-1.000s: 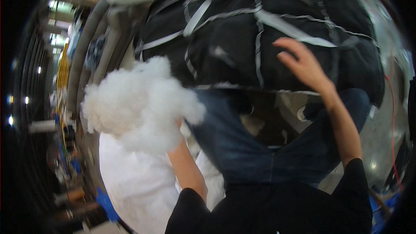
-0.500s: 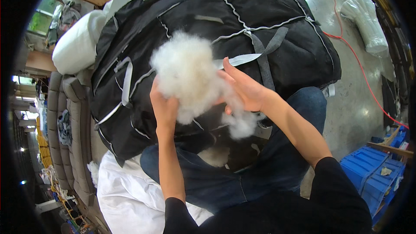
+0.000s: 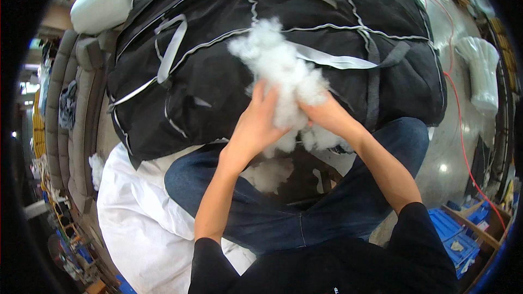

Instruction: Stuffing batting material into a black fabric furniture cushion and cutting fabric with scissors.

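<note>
Since the earlier frame, the clump of white fibre (image 3: 280, 71) shifts from a rounded ball to a longer, ragged shape, and the right hand (image 3: 328, 115) comes closer to the left hand (image 3: 256, 121). Both hands grip the clump from its 2 sides, fingers bent into it (some fingertips are hidden). It is in front of the black padded cover (image 3: 212, 84), near the jeans (image 3: 256, 228).

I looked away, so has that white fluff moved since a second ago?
Yes, to the right: judged against the black strapped bundle, the white fluff went from its near left corner to around its middle.
</note>
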A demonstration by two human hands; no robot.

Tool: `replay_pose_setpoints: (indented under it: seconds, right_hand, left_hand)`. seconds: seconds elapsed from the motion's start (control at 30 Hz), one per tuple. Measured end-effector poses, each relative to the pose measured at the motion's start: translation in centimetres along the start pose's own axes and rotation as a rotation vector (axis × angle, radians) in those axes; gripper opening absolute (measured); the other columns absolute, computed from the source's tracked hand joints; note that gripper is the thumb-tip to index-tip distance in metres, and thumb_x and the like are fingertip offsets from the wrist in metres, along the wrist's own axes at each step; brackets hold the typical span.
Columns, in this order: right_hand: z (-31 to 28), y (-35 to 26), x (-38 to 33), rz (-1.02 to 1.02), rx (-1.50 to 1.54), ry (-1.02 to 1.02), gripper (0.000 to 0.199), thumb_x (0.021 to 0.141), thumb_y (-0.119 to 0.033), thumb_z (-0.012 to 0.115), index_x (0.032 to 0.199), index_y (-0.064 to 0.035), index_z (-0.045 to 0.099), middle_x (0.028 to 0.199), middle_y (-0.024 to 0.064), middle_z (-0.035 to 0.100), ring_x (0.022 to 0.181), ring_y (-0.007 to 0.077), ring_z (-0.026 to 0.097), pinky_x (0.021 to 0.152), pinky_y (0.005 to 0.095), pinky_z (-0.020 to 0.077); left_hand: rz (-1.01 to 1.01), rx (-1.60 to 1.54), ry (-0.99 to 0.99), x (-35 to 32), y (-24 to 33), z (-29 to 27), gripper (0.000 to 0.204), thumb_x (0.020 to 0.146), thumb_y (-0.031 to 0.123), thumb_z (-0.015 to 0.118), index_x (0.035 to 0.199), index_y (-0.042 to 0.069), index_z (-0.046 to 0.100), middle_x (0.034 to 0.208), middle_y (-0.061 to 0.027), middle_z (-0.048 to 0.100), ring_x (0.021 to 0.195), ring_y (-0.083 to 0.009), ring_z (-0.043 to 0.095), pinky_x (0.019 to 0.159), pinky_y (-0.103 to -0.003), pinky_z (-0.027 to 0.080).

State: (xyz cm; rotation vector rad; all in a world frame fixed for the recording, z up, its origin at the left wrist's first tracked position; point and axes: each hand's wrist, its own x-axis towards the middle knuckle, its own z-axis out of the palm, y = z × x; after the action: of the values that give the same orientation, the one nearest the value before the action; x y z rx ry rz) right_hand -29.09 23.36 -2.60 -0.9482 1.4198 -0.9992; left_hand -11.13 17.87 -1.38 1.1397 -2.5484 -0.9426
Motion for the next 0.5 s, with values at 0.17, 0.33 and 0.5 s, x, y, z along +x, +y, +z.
replay_pose_setpoints:
  seconds: [0.17,0.33,0.5]
  right_hand:
    - [-2.1,1.5,0.8,-0.281,-0.251,0.112,0.049,0.091,-0.02,0.061,0.136,-0.0102,0.047,0.132,0.0102,0.052,0.112,0.0219,0.057,0.086,0.0331,0.0529]
    - [-3.0,-2.5,0.6,-0.08,0.402,0.216,0.014,0.092,-0.025,0.061,0.102,-0.0174,0.055,0.088,-0.0021,0.051,0.066,0.0077,0.048,0.045,0.0208,0.0321]
    - [-12.7,-2.4,0.8,-0.212,0.804,0.439,0.013,0.095,-0.019,0.053,0.099,-0.007,0.051,0.084,0.0017,0.048,0.066,0.0115,0.044,0.052,0.0257,0.0374]
  left_hand:
    - [0.073,-0.167,0.185,0.7,-0.1,0.2,0.048,0.069,0.003,0.071,0.114,0.005,0.056,0.112,-0.0187,0.055,0.101,-0.0415,0.058,0.086,-0.042,0.048]
    - [0.15,0.094,0.437,0.7,-0.1,-4.7,0.044,0.067,0.0,0.068,0.106,0.019,0.06,0.099,-0.0149,0.055,0.085,-0.0395,0.062,0.073,-0.046,0.052]
    - [0.331,0.083,0.801,4.4,-3.3,-10.6,0.061,0.067,0.007,0.079,0.121,0.001,0.051,0.114,-0.0157,0.05,0.111,-0.0302,0.053,0.091,-0.04,0.048]
